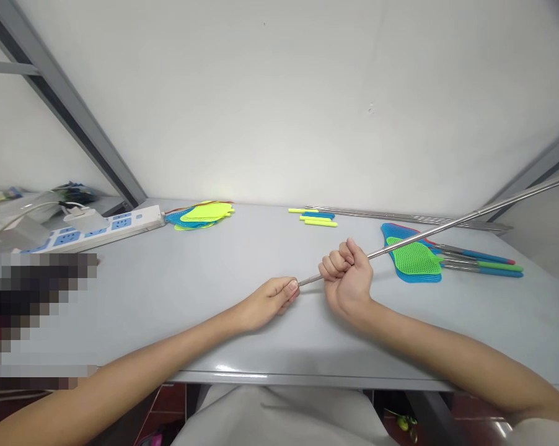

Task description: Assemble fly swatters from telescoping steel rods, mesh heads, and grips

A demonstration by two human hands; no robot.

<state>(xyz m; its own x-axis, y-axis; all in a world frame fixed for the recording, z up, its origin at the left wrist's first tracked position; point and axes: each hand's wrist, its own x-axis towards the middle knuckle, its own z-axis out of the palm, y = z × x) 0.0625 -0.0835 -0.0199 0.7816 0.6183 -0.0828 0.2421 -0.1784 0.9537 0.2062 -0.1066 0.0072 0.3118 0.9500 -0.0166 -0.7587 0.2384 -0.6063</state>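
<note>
Head view: above the grey tabletop, a slender metal rod slants from the left hand up to the right edge, the left hand pinching its lower, thinner end between thumb and fingers and the right hand closed around it just beside. Beneath and beyond the rod, to the right, lie swatters with green and blue heads; along the back are further metal rods, short yellow and blue sleeves, and, farther left, a stack of loose yellow and blue heads beside a white power strip.
</note>
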